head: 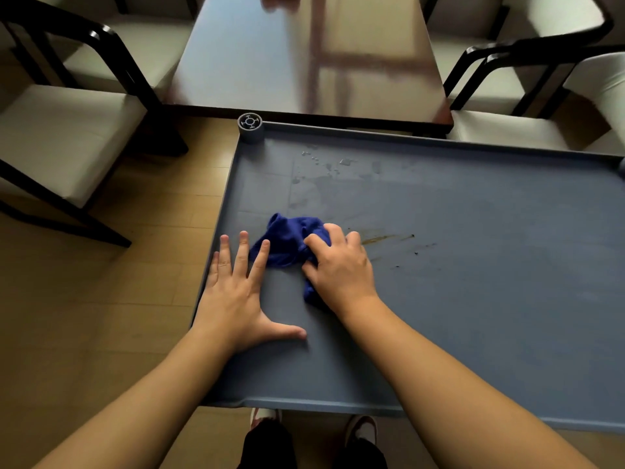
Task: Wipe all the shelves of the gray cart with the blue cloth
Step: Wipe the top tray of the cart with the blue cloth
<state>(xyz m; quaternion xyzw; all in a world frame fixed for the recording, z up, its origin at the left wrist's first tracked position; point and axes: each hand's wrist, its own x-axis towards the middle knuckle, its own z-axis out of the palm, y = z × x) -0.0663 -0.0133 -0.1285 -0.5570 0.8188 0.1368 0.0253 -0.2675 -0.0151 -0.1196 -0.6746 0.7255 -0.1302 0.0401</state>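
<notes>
The gray cart's top shelf (473, 299) fills the middle and right of the view, with a raised rim and a round post socket (250, 125) at its far left corner. A crumpled blue cloth (287, 240) lies on the shelf near its left side. My right hand (338, 265) presses down on the cloth, fingers curled over it. My left hand (236, 292) lies flat on the shelf beside the cloth, fingers spread, fingertips at the cloth's left edge. Brown smears (382, 238) and specks sit right of the cloth; water drops (321, 160) lie near the far rim.
A glossy dark table (253, 55) stands just beyond the cart. Black-framed chairs with pale cushions stand at the left (61, 140) and right (524, 126). Wooden floor (101, 316) runs along the cart's left side. My shoes (267, 416) show below the near rim.
</notes>
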